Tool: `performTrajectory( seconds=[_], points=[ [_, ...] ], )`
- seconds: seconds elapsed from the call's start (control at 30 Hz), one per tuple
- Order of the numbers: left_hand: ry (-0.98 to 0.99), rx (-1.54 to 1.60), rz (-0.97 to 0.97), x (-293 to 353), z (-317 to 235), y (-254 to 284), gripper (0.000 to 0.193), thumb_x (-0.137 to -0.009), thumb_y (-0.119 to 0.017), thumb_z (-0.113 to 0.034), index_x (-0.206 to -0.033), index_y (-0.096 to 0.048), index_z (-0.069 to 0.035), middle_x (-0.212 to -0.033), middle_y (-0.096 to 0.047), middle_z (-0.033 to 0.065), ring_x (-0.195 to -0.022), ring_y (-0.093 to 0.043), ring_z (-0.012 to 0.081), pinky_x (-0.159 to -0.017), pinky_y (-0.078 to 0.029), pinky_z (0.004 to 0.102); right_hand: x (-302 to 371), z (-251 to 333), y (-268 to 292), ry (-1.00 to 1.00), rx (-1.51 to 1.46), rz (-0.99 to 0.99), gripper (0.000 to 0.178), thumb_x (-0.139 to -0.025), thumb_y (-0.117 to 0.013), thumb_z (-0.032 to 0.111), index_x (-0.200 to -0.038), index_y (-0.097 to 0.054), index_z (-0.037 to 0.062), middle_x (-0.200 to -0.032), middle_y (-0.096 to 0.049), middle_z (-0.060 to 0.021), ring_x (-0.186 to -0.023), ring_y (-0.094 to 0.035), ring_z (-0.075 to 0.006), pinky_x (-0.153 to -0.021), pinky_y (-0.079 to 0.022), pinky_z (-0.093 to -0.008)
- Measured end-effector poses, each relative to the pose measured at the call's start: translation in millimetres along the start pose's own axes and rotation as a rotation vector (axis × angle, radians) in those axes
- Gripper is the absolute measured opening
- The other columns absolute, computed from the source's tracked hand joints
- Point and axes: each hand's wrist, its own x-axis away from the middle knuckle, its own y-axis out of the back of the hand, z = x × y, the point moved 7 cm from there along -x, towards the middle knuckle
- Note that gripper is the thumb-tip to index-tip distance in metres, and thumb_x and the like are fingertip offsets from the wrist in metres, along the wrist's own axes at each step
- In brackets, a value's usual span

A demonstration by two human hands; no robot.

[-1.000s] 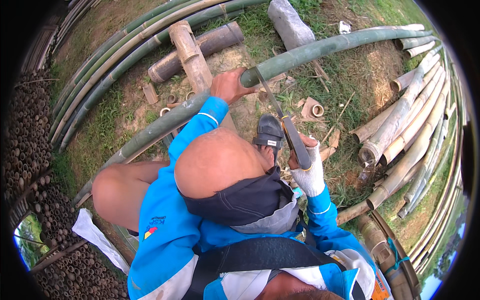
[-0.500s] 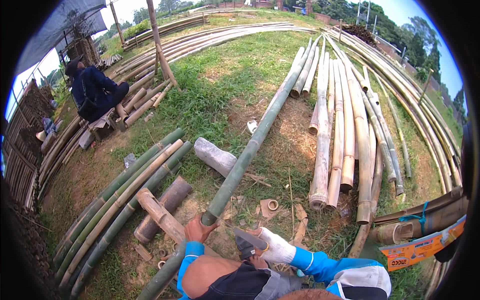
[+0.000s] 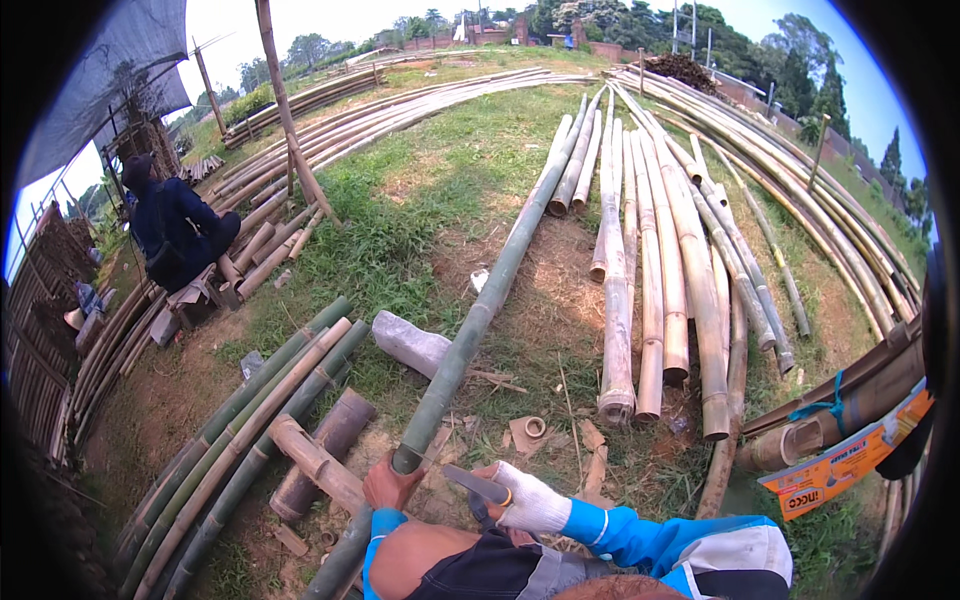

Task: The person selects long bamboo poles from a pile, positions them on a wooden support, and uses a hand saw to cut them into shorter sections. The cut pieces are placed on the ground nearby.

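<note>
A long green bamboo pole (image 3: 472, 322) slants toward me across the middle, its cut end just above my left hand (image 3: 390, 486). That bare hand is closed round the pole's near end. In a white knit glove, my right hand (image 3: 535, 500) grips a grey-bladed hand tool (image 3: 476, 483) with a yellow ring by the fingers. The blade's thin far end reaches the pole's end, beside my left hand; its exact kind is unclear. A pale, short bamboo piece (image 3: 318, 462) lies across a thicker brown one (image 3: 345, 410) left of my left hand.
Several green bamboo poles (image 3: 235, 430) lie at the left, near a grey stone-like block (image 3: 410, 345). Pale bamboo poles (image 3: 650, 300) spread on the right. An orange printed sleeve (image 3: 850, 450) hangs at the right edge. Another person (image 3: 175, 225) sits far left on bamboo.
The whole scene has shifted left in the view. Both hands keep their grips, and the tool's blade stays close to the green pole's end.
</note>
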Motion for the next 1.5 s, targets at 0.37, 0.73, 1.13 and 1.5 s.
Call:
performTrajectory(
  seconds=[0.37, 0.73, 1.13, 1.5],
  points=[
    [-0.057, -0.110, -0.209, -37, 38, -10, 0.082, -0.065, -0.100, -0.040, -0.135, -0.070, -0.012, -0.116, -0.076, 0.0123, -0.105, -0.073, 0.0353, -0.089, -0.057, 0.0495, -61, 2, -42, -0.016, -0.219, -0.067, 0.053, -0.090, -0.070, 0.001, -0.140, -0.055, 0.0021, -0.112, -0.064, -0.0046, -0.102, -0.062, -0.0127, -0.092, -0.053, -0.0305],
    [0.044, -0.109, -0.155, -28, 34, -20, 0.061, -0.074, -0.091, -0.045, -0.121, -0.072, -0.011, -0.106, -0.078, 0.0165, -0.098, -0.076, 0.0387, -0.086, -0.059, 0.0530, -33, -28, -35, -0.220, -0.274, 0.035, 0.050, -0.091, -0.068, 0.002, -0.140, -0.056, 0.0023, -0.119, -0.065, -0.0099, -0.108, -0.064, -0.0158, -0.096, -0.052, -0.0310],
    [-0.052, -0.153, -0.411, -9, 29, -27, 0.064, -0.069, -0.096, -0.029, -0.126, -0.070, -0.017, -0.106, -0.072, 0.0074, -0.100, -0.069, 0.0311, -0.085, -0.053, 0.0462, -53, -7, -42, -0.021, -0.153, -0.042, 0.053, -0.093, -0.064, -0.003, -0.144, -0.052, 0.0008, -0.134, -0.063, -0.0132, -0.123, -0.063, -0.0214, -0.107, -0.049, -0.0350],
    [-0.063, -0.181, -0.472, -3, 20, -25, 0.063, -0.069, -0.094, -0.021, -0.126, -0.069, -0.016, -0.103, -0.070, 0.0064, -0.098, -0.068, 0.0298, -0.085, -0.052, 0.0454, -78, 6, -62, 0.068, -0.178, -0.049, 0.054, -0.093, -0.062, -0.004, -0.146, -0.051, -0.0001, -0.135, -0.061, -0.0124, -0.124, -0.061, -0.0189, -0.109, -0.047, -0.0316]
  ],
)
